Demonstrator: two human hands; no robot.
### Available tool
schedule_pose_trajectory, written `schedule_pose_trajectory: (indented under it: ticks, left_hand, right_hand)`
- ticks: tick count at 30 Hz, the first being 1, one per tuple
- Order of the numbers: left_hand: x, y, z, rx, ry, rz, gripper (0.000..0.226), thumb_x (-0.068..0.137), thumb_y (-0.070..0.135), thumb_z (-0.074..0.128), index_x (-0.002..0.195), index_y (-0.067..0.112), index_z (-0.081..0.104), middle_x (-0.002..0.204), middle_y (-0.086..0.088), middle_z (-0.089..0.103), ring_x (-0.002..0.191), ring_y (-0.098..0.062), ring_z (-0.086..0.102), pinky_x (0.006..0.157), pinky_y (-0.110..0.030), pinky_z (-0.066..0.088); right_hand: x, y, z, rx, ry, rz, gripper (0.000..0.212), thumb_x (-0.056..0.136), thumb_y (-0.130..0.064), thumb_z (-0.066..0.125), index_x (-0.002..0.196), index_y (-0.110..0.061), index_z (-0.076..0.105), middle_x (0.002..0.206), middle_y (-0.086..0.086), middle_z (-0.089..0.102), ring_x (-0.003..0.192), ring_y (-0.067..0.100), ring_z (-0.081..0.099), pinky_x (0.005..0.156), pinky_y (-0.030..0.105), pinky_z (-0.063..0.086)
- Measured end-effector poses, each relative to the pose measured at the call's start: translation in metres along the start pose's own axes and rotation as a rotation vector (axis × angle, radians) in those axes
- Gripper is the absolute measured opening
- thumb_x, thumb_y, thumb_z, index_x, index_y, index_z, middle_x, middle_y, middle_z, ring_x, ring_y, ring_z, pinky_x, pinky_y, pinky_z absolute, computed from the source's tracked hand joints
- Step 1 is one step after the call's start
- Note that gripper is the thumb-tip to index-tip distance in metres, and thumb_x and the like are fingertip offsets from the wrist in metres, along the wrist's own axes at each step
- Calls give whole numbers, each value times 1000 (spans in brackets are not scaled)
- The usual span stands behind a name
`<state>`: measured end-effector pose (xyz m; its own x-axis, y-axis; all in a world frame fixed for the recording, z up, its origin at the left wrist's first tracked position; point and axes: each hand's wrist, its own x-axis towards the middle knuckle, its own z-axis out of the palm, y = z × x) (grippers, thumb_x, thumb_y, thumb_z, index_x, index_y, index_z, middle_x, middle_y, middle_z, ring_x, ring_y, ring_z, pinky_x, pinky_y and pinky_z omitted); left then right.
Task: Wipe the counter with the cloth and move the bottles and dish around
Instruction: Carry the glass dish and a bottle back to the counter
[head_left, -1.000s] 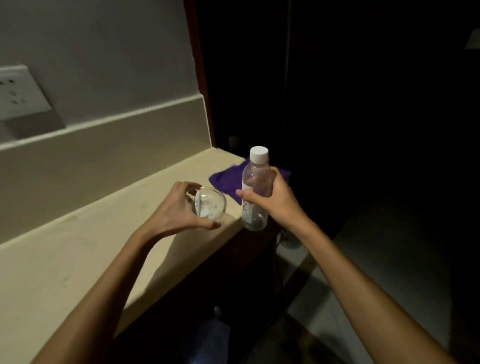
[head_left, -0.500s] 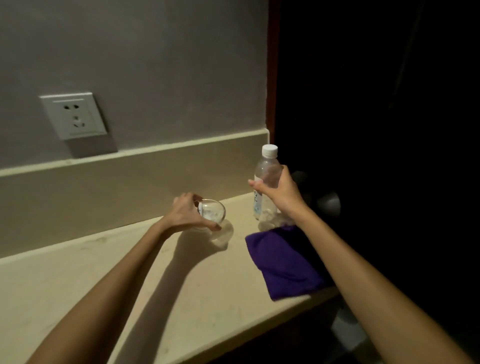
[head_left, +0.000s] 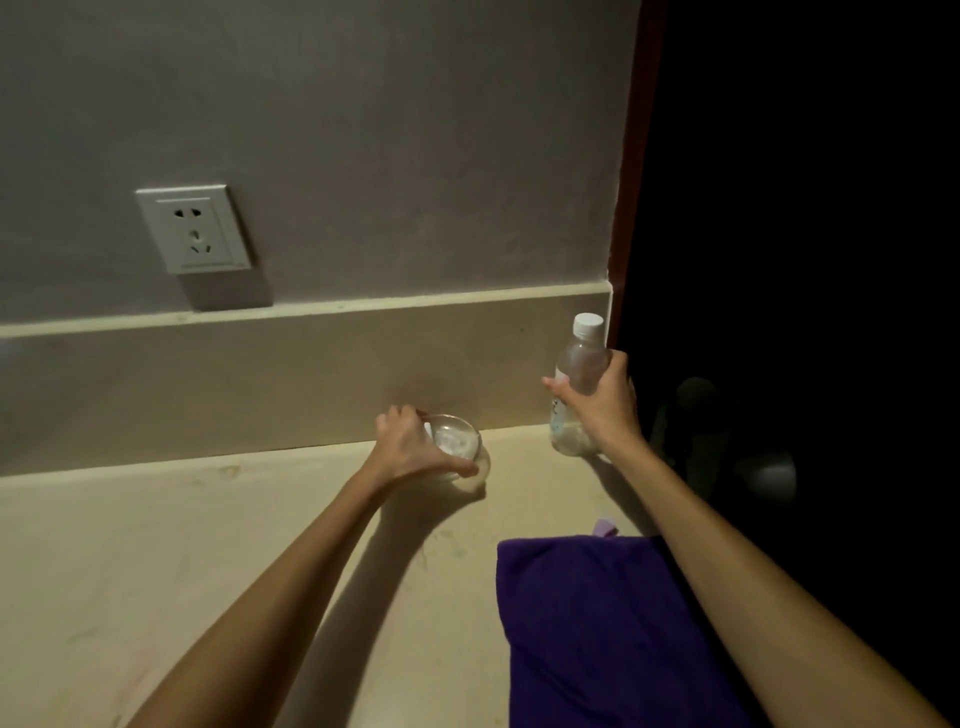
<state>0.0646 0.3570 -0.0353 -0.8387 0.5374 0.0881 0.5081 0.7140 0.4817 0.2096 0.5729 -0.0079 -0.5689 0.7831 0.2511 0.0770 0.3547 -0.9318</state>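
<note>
Dish: your left hand (head_left: 410, 449) grips the glass dish (head_left: 458, 451) by its near rim, thumb along the front edge and fingers curled over the left side; the dish sits on the counter (head_left: 208, 545) close to the back edge, just off the backsplash (head_left: 260, 384).
Bottle: your right hand (head_left: 602, 402) is wrapped around the middle of the clear bottle (head_left: 579, 384), thumb on its left side, fingers round the right and back; the white cap (head_left: 588, 326) stands free above your hand.
Bottle place: upright at the back right corner of the counter; whether its base touches the surface, you cannot tell.
Label: pale label with bluish print shows below your thumb, too blurred to read.
Cloth: purple cloth (head_left: 597, 623) lies flat at the front right edge, partly under your right forearm, touched by neither hand, well apart from the dish and the bottle.
Wall: white socket (head_left: 193, 228) above the backsplash, left of the dish.
</note>
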Motion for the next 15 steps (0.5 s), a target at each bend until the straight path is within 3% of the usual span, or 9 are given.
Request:
schedule_pose_trajectory:
  ticks: [3,7,15]
  left_hand:
    - [-3,2,2,-91,32,-59,128,35,79,84,134,8,47,124,-5,50,116,-23,46,97,-39,54]
    - [-6,6,3,-245,63,-79,122,46,57,99,134,12,28,129,-10,40,124,-28,45,103,-41,53]
    - [-4,3,5,-279,59,-111,127,39,66,96,133,19,27,132,-9,41,120,-25,49,102,-41,54]
  right_hand:
    - [-1,3,4,1,36,-20,89,80,-32,87,146,-18,29,151,11,46,138,31,48,106,42,43]
    - [-5,3,8,-27,87,-31,86,81,-32,86,144,-17,29,149,14,46,135,33,49,99,41,44]
    - [-12,-2,14,-145,93,15,84,80,-37,86,141,-15,32,145,21,49,128,41,55,102,54,51]
